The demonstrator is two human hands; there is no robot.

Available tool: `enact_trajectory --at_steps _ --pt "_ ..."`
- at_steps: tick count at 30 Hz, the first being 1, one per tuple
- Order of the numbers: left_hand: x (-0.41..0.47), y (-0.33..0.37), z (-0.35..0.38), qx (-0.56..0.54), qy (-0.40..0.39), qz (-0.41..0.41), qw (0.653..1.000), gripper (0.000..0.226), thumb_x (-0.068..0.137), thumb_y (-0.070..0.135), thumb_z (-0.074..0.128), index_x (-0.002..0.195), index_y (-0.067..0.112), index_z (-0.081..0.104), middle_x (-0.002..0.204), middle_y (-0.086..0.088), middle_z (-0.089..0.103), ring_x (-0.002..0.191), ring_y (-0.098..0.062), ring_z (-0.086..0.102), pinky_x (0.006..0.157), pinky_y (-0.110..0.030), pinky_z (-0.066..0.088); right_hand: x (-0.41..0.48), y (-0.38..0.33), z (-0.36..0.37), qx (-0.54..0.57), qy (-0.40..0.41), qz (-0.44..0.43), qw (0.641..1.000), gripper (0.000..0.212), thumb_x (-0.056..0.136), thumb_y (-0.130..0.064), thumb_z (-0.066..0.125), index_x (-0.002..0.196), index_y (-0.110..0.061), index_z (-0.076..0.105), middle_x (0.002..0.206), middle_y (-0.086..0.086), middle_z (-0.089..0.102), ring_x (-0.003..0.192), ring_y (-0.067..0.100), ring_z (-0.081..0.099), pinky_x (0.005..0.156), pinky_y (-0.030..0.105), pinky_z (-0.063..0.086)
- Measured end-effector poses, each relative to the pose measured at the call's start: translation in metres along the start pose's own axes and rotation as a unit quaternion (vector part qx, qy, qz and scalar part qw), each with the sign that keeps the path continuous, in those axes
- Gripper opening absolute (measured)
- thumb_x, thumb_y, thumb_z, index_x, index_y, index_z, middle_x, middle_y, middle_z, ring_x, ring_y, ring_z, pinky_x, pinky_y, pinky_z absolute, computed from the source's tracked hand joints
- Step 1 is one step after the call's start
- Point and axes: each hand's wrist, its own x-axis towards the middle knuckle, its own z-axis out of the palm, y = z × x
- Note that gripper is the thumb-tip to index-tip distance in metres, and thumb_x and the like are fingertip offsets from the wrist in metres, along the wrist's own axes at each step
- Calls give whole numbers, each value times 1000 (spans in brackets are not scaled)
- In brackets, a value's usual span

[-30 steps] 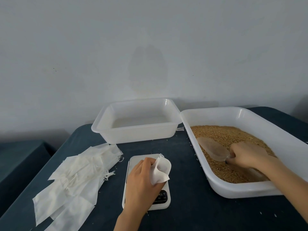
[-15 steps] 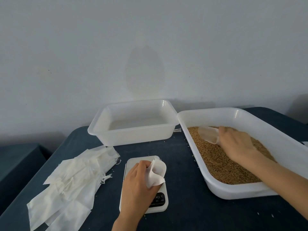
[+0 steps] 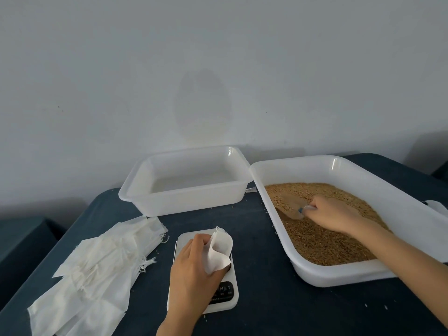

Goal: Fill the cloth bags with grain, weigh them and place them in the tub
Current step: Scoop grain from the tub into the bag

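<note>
The fingers of the left hand are curled round the lower part of a white cloth bag, pinching it so that it stands upright with its mouth spread open at the top. Bag and hand sit over the white scale, the hand covering most of the platform and part of the dark display panel at the near end. Whether the bag's bottom touches the platform I cannot tell, as the palm hides it. The fingers of the right hand are closed round the handle of a translucent scoop. Its bowl points away to the left and lies low in the grain, seemingly part-buried, though the clear plastic makes its edge hard to read. The grain covers the bottom of the large white tub on the right side of the desk, and the right forearm crosses the tub's near rim. The scoop is well apart from the bag, with the tub's left wall and a strip of dark desk between them. Behind the scale, near the wall, stands a smaller white tub, its right corner just beside the large tub's far left corner. Left of the scale lies a loose pile of flat cloth bags with drawstrings trailing. A few stray grains dot the desk around the scale.
</note>
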Motion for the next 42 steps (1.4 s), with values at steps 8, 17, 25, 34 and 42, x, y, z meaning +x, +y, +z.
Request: enact_trajectory --at_steps 8,17,25,34,42 --pt "2 0 -2 1 -8 -26 1000 42 74 45 70 102 58 41 105 37 54 92 9 55 64 -27 49 -5 7 -12 57 -2 36 998 40 101 -47 39 95 -15 62 66 -3 54 50 9 45 46 21 36" --pt "6 5 -6 -24 -52 -21 998 35 81 49 69 100 58 40 104 35 54 91 4 57 65 -20 46 -3 18 -22 -4 37 37 999 37 103 -45 34 87 -22 57 70 -1 60 57 12 54 52 22 41" --pt "18 14 -12 -129 -64 -45 989 37 75 60 61 104 40 52 91 20 65 81 -4 63 66 -19 50 -15 5 -39 26 151 -108 982 29 89 -54 49 114 -41 55 93 -18 63 56 5 63 41 19 50" --pt "17 7 -12 -91 -78 -45 992 35 81 40 70 101 53 45 102 36 57 87 2 60 71 -14 49 -54 -55 -56 83 23 -271 959 46 67 -78 49 112 -68 50 88 -20 71 69 10 67 63 41 59" --pt "14 8 -18 -39 -104 -13 994 49 78 42 74 104 59 36 107 43 51 95 10 57 66 -9 48 -62 -76 -77 -22 30 -327 944 58 60 -91 37 112 -70 51 82 -22 71 62 -3 59 54 10 37"
